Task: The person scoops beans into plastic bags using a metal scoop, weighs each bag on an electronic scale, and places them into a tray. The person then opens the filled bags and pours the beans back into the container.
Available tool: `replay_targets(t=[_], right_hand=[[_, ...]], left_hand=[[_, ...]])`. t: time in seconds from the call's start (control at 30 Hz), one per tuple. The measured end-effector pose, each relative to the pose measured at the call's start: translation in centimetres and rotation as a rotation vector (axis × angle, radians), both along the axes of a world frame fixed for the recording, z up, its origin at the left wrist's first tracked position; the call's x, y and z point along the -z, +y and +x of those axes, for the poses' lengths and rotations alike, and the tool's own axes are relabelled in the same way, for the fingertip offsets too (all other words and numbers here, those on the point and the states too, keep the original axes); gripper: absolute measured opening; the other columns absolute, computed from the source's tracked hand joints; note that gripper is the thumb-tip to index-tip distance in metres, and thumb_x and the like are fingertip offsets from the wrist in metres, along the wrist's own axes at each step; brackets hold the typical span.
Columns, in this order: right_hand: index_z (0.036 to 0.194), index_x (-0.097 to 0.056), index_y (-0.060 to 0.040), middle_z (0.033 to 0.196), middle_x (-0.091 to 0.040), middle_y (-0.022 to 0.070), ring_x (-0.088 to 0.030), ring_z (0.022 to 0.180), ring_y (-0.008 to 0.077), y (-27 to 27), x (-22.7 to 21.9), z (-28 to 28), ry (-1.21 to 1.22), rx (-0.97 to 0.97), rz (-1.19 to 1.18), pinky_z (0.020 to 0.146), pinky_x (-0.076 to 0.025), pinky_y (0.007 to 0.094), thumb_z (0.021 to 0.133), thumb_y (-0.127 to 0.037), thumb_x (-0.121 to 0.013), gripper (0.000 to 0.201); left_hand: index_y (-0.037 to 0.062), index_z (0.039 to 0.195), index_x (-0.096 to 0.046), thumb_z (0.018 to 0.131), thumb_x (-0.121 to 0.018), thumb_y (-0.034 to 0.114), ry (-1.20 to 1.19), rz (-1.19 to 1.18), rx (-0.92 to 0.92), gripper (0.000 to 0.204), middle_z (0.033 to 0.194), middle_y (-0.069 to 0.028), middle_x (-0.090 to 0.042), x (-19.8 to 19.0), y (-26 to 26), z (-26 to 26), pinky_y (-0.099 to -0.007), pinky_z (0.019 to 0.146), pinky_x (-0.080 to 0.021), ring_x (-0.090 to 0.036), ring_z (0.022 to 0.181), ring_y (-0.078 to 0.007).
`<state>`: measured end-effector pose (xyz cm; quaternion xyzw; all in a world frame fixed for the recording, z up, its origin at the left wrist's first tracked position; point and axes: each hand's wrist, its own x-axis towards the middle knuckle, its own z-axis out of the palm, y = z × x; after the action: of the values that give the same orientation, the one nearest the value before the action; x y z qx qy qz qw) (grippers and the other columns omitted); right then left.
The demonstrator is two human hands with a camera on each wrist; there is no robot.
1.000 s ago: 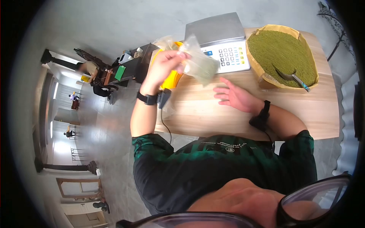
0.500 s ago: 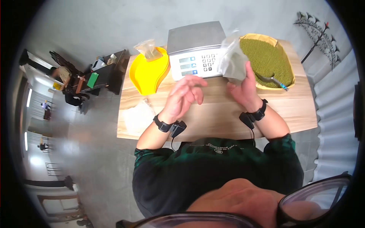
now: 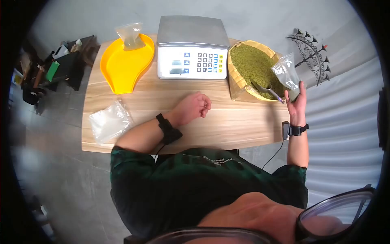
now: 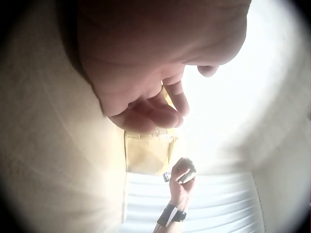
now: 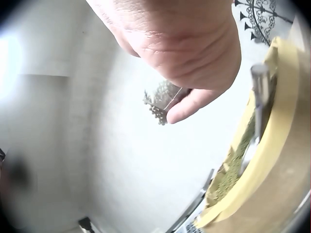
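Observation:
My right hand (image 3: 297,106) holds a clear plastic bag (image 3: 285,71) upright off the table's right edge, thumb on one side and fingers on the other. Small green beans (image 5: 158,115) show at the bag's lower end in the right wrist view. Beside it stands an open paper sack (image 3: 236,90) full of green beans (image 3: 252,61), with a metal scoop (image 3: 266,88) stuck in them. My left hand (image 3: 191,109), fingers loosely curled and holding nothing, is over the front of the table below the scale (image 3: 193,32).
A yellow scoop-shaped tray (image 3: 122,69) lies left of the scale, a small filled plastic bag (image 3: 131,36) at its far end. Flat clear bags (image 3: 110,122) lie at the table's front left. A black metal ornament (image 3: 310,57) stands beyond the sack, near a pale curtain (image 3: 341,134).
The plastic bag has passed from my left hand to my right, which has carried it rightward past the sack. My left hand has come down over the table, without the bag.

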<state>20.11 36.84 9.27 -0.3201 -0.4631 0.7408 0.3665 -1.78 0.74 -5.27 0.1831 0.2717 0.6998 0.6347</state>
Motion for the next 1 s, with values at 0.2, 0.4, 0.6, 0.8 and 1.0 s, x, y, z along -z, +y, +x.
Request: replay_targets(t=[0.2,0.4,0.6,0.8,1.0], right_hand=[[0.121,-0.052,-0.0175,0.109,-0.064,0.0022,-0.065,0.093,0.0162,2.6,-1.4,-1.4,-0.32,-0.002,0.278,0.061,-0.057,0.0307,0.098,-0.036,-0.059,0.03],[0.123,-0.057,-0.0093,0.108,-0.065,0.0029,-0.062,0.097,0.0135,5.8,-3.1,-5.2,-0.479,-0.254,0.635,0.079,-0.053,0.0313,0.1,-0.03,-0.058,0.031],[0.145,-0.044,-0.0073,0.124,-0.062,0.0091,-0.061,0.107,0.0185,3.2,-9.0,-9.0,-0.937,-0.421,0.78,0.076,-0.057,0.0365,0.096,-0.046,-0.06,0.064],[0.158,-0.015,-0.0077,0.14,-0.053,0.0074,-0.061,0.106,0.0182,1.2,-12.3,-10.4,-1.3,-0.541,0.777,0.068,-0.056,0.036,0.087,-0.063,-0.06,0.1],[0.148,-0.041,-0.0097,0.125,-0.061,0.0068,-0.057,0.102,0.019,3.2,-13.0,-9.8,-1.354,-0.57,0.833,0.064,-0.05,0.033,0.088,-0.051,-0.065,0.076]], left_hand=[[0.0045,0.102,-0.056,0.104,-0.028,0.044,0.048,0.003,0.017,0.049,0.091,-0.0078,-0.057,0.1,-0.3,0.3,-0.0334,0.078,-0.045,-0.053,0.078,-0.0189],[0.0049,0.101,-0.056,0.105,-0.028,0.044,0.028,0.011,0.004,0.049,0.09,-0.0066,-0.057,0.5,-0.3,0.4,-0.0326,0.079,-0.044,-0.052,0.079,-0.0178],[0.005,0.1,-0.056,0.105,-0.028,0.043,0.034,-0.003,0.001,0.047,0.09,-0.0065,-0.056,0.4,-0.3,0.3,-0.0326,0.079,-0.044,-0.051,0.078,-0.0175],[0.0045,0.1,-0.055,0.105,-0.03,0.041,0.048,-0.018,-0.014,0.045,0.09,-0.0068,-0.055,0.3,-0.3,0.5,-0.0328,0.078,-0.043,-0.049,0.078,-0.0177],[0.0043,0.1,-0.055,0.105,-0.03,0.04,0.058,-0.021,-0.02,0.044,0.09,-0.0066,-0.055,0.3,-0.3,0.6,-0.0321,0.078,-0.043,-0.049,0.077,-0.0176]])
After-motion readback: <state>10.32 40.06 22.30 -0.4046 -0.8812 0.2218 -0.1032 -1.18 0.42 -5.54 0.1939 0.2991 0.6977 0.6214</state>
